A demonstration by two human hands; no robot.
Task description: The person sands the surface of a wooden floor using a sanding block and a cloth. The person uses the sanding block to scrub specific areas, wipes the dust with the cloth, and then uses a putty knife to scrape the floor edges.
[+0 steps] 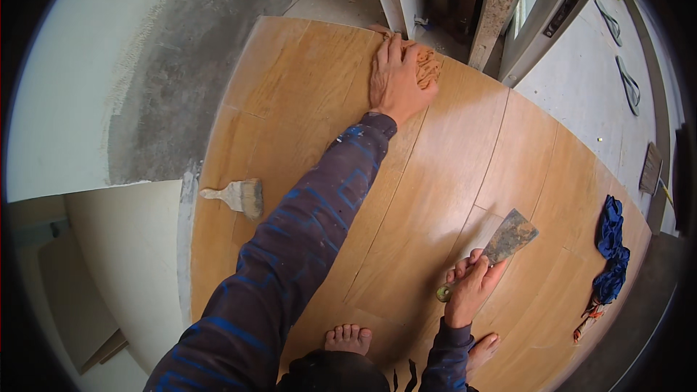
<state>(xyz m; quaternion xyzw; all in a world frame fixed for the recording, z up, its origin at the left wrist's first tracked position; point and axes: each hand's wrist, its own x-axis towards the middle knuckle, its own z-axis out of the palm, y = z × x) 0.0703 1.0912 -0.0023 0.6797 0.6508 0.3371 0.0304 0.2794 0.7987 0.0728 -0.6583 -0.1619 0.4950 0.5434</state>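
Observation:
My left arm, in a dark sleeve with blue lines, stretches to the far edge of the wood-look floor [377, 196]. There my left hand [398, 80] is closed over a crumpled orange-brown cloth [428, 67] and presses it to the boards beside the white door frame. My right hand [473, 287], nearer my body, grips a putty knife [511, 237]. Its wide blade is stained and points up and to the right, held above the floor; the fingers hide most of the handle.
A paintbrush [243, 198] lies at the left. At the right are a blue cloth [612, 250], flip-flops [628, 86] and a small brush [651, 167]. My bare feet [348, 338] stand on the floor. A door edge [559, 18] and the grey-patched wall [196, 65] border it.

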